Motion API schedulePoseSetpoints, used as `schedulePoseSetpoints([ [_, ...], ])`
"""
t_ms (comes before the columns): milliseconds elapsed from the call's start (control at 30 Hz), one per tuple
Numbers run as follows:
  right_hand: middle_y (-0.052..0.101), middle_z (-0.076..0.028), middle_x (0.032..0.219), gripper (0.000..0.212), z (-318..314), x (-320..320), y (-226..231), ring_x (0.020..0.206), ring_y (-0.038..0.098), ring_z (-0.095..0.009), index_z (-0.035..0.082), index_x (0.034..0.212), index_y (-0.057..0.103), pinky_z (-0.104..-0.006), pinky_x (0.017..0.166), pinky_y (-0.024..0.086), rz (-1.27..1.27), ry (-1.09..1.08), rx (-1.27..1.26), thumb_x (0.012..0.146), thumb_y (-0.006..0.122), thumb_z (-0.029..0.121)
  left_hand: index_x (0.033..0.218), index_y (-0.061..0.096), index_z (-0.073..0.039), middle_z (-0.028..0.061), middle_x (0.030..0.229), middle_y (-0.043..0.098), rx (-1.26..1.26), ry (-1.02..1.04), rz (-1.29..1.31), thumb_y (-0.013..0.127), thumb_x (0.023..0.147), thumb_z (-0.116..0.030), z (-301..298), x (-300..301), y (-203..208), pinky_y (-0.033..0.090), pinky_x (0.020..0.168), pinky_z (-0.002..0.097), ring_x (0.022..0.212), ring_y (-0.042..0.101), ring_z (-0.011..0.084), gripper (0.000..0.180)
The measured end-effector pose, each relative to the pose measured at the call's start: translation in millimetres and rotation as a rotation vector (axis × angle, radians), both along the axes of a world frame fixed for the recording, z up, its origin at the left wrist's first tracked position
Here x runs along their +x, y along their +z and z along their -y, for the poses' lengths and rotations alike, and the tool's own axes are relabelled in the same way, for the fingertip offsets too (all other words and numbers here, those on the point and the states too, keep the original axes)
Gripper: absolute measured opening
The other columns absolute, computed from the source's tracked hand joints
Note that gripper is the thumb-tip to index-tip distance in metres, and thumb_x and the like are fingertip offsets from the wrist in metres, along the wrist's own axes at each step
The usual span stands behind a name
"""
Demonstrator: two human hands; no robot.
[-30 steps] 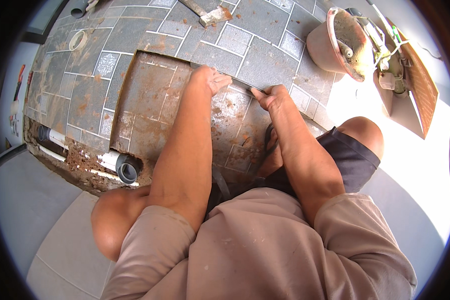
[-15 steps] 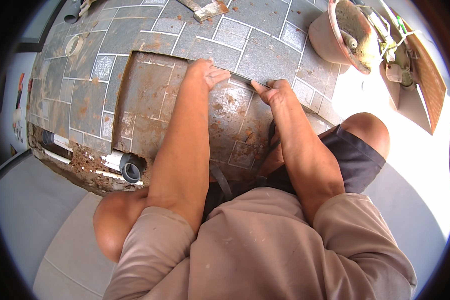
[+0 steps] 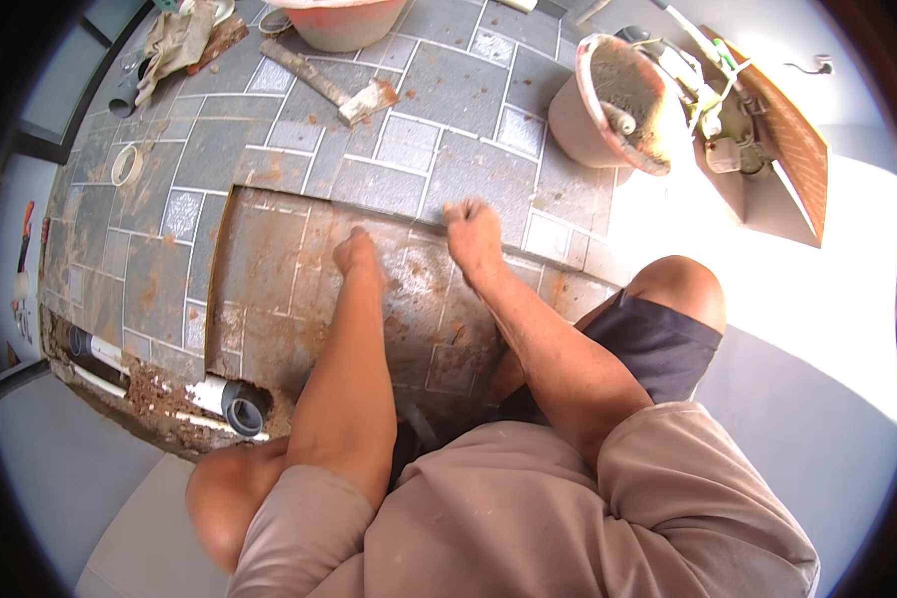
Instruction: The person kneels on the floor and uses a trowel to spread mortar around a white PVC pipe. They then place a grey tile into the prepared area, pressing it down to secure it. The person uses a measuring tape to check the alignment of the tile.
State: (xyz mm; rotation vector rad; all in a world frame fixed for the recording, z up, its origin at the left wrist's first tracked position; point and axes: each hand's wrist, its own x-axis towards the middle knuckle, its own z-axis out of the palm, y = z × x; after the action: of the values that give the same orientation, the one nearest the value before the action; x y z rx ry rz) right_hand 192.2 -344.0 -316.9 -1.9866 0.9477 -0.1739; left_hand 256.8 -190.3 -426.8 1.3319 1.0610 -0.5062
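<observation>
We work on the sunken slab (image 3: pixel 269 289), rust-stained and lying under both hands. Its long axis runs left to right, along the raised tile edge (image 3: pixel 389 214) just beyond the knuckles. Our left hand (image 3: pixel 357 254) and right hand (image 3: pixel 473 234) press down as closed fists, holding nothing visible. We judge even pressure from both fists best, kept clear of that edge.

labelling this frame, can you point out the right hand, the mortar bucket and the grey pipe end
right hand (image 3: pixel 473 234), head view, back of the fist
mortar bucket (image 3: pixel 572 115), head view, outer wall
grey pipe end (image 3: pixel 244 409), head view, open mouth rim
</observation>
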Motion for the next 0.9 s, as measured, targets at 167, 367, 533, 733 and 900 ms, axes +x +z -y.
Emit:
schedulePoseSetpoints([
  [167, 0.075, -0.024, 0.090, 0.019, 73.2, 74.9, 135.1, 0.082, 0.074, -0.033, -0.001, 0.095, 0.075, -0.0414, 0.078, 0.056, 0.285, 0.121, -0.337, 0.091, 0.072, 0.018, 0.130, 0.065, 0.005, 0.0325, 0.128, 0.068, 0.384, -0.187, 0.155, 0.060, 0.096, -0.018, -12.3, 0.0, -7.8, 0.055, 0.097, 0.0475, 0.118, 0.069, 0.0434, 0.042],
  [367, 0.076, -0.025, 0.104, 0.029, 76.6, 149.2, 79.3, 0.101, 0.073, -0.042, 0.002, 0.110, 0.078, -0.0475, 0.094, 0.057, -0.041, 0.661, -0.527, 0.090, 0.074, 0.024, 0.119, 0.067, 0.009, 0.0314, 0.109, 0.074, 0.417, -0.258, 0.103, 0.073, 0.091, -0.019, 3.7, -3.1, -5.0, 0.058, 0.087, 0.0501, 0.100, 0.074, 0.0438, 0.040],
  [533, 0.068, -0.023, 0.129, 0.048, -15.3, 224.6, 21.5, 0.123, 0.062, -0.042, 0.003, 0.130, 0.069, -0.0484, 0.106, 0.050, -0.094, 0.783, -0.641, 0.095, 0.074, 0.035, 0.113, 0.068, 0.011, 0.0250, 0.100, 0.076, 0.157, -0.083, 0.139, 0.074, 0.093, -0.018, -20.5, -1.1, -29.8, 0.062, 0.067, 0.0448, 0.086, 0.077, 0.0375, 0.036],
  [733, 0.062, -0.018, 0.141, 0.054, -65.8, 267.1, 15.9, 0.139, 0.048, -0.040, 0.003, 0.133, 0.066, -0.0578, 0.112, 0.041, -0.310, 0.828, -0.749, 0.098, 0.067, 0.044, 0.106, 0.066, 0.012, 0.0225, 0.090, 0.077, -0.015, 0.059, 0.171, 0.071, 0.096, -0.019, -37.5, 8.2, -39.1, 0.062, 0.052, 0.0376, 0.070, 0.077, 0.0312, 0.033],
  [900, 0.069, -0.018, 0.130, 0.049, -43.6, 273.9, 11.0, 0.126, 0.059, -0.037, 0.002, 0.130, 0.067, -0.0474, 0.103, 0.048, -0.451, 0.891, -0.792, 0.094, 0.068, 0.036, 0.099, 0.069, 0.010, 0.0218, 0.083, 0.077, 0.070, 0.001, 0.142, 0.068, 0.096, -0.019, -24.4, 15.0, -42.9, 0.063, 0.056, 0.0374, 0.062, 0.076, 0.0304, 0.029],
])
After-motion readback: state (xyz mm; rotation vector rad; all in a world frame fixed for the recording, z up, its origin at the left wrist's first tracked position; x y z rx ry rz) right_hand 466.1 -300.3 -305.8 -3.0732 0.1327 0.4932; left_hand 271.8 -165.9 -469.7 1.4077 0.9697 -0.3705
